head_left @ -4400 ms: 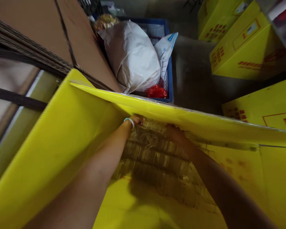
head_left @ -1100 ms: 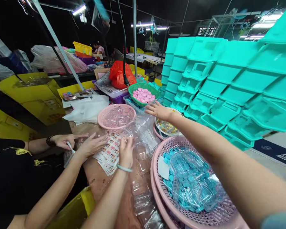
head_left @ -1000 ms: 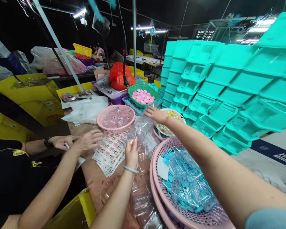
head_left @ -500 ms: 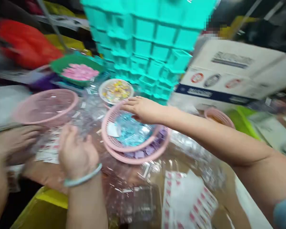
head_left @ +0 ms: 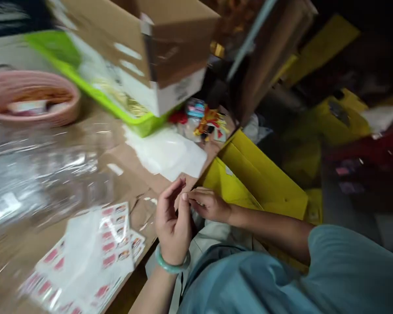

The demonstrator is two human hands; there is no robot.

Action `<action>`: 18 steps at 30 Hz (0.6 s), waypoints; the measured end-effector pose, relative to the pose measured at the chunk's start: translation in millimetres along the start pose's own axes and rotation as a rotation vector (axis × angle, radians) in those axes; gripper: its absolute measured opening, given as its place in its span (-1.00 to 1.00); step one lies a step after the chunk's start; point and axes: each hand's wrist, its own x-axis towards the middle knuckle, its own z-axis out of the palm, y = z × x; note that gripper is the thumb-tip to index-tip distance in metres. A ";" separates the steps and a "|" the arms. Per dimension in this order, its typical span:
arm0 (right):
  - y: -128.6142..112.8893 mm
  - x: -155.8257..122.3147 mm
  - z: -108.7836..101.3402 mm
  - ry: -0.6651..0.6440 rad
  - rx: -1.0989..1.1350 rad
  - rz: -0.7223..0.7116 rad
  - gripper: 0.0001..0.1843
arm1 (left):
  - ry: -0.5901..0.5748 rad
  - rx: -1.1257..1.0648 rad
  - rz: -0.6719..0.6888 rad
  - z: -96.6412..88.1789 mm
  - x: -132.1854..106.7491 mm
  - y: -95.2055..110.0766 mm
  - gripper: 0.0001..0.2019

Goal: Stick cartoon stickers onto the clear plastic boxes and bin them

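My left hand (head_left: 174,222), with a pale green bracelet on its wrist, is raised at the table edge, cupped, thumb apart from the fingers. Nothing shows in its palm. Close beside its thumb is my right hand (head_left: 211,205), fingers bent and drawn together towards the left hand. Whether a small thing sits between those fingertips is hidden. Both hands are over the gap between the table and my lap. Left of them on the table lie sticker sheets (head_left: 118,237) with pink and printed marks. A white sheet (head_left: 170,150) lies just beyond the hands.
Clear plastic boxes (head_left: 49,174) cover the table's left side. Behind them stands a pink basket (head_left: 36,117) with orange contents. A lime green tray (head_left: 144,126) lies under an open cardboard box (head_left: 180,52). To the right is a yellow bin (head_left: 265,174).
The view has swung right, away from the turquoise crates and the stacked pink baskets. My right hand has left the basket of blue pieces and come close to my left hand.
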 end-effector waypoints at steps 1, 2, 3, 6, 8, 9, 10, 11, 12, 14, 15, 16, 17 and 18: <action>21.0 -21.6 -4.0 0.021 -0.050 0.046 -0.76 | -0.104 0.030 -0.021 21.4 1.9 -19.7 -0.75; 42.4 -40.9 -9.3 0.033 -0.112 0.088 -0.76 | -0.201 0.055 -0.033 42.5 4.4 -37.9 -0.78; 64.3 -59.0 -16.7 0.041 -0.177 0.135 -0.75 | -0.291 0.072 -0.041 63.9 7.3 -54.5 -0.79; 130.8 -113.5 -52.8 0.086 -0.341 0.383 -0.68 | -0.515 0.090 -0.061 130.0 16.6 -94.0 -0.81; 174.2 -156.2 -83.2 0.128 -0.413 0.600 -0.61 | -0.646 0.119 -0.038 174.2 21.5 -114.1 -0.79; 195.6 -180.0 -97.6 0.130 -0.437 0.701 -0.58 | -0.711 0.151 0.003 196.0 23.2 -123.4 -0.78; 216.8 -204.9 -110.3 0.112 -0.451 0.800 -0.56 | -0.774 0.193 0.060 217.7 24.5 -132.4 -0.77; 238.0 -230.5 -120.8 0.077 -0.451 0.901 -0.55 | -0.834 0.247 0.126 239.2 25.2 -141.6 -0.76; 259.1 -256.1 -128.6 0.034 -0.441 0.997 -0.54 | -0.895 0.313 0.191 260.6 25.6 -151.2 -0.76; 301.2 -304.6 -136.0 -0.039 -0.401 1.141 -0.52 | -1.024 0.480 0.286 303.4 25.7 -172.6 -0.76; 322.0 -326.5 -135.9 -0.063 -0.376 1.188 -0.53 | -1.086 0.580 0.312 324.6 26.0 -185.0 -0.76; 342.3 -346.4 -133.5 -0.077 -0.353 1.221 -0.54 | -1.145 0.690 0.321 345.4 26.8 -198.7 -0.76; 361.8 -364.3 -129.1 -0.077 -0.336 1.251 -0.57 | -1.194 0.802 0.316 365.3 28.5 -213.9 -0.75; 380.2 -380.1 -122.9 -0.078 -0.320 1.285 -0.60 | -1.221 0.909 0.296 383.9 31.0 -230.6 -0.75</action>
